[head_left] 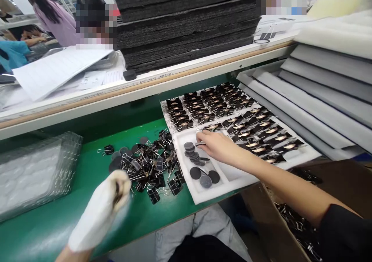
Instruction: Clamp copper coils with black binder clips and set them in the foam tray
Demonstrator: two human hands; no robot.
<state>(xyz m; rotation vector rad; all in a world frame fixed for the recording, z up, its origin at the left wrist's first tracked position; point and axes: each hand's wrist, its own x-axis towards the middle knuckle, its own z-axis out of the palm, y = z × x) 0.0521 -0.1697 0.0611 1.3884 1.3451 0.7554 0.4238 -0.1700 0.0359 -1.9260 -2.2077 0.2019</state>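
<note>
My left hand [104, 202], in a white glove, is curled closed in front of a heap of black binder clips [158, 163]. Something dark shows inside its fingers, too hidden to name. Bare, my right hand [213, 144] reaches over a white foam tray [200, 195] and pinches a thin grey round disc [200, 143]. Below the fingers, a small stack of grey discs [190, 149] stands in the tray's near-left compartment. Several loose dark discs [205, 180] lie nearer me in that compartment. Rows of binder clips with round pieces in them [261, 130] fill other compartments.
Stacked clear plastic trays [37, 173] stand at the left of the green table [95, 153]. Grey and white foam sheets [325, 88] lean on the right. A box of binder clips [299, 223] sits below. Black foam slabs [186, 26] rise behind the ledge; other people are beyond.
</note>
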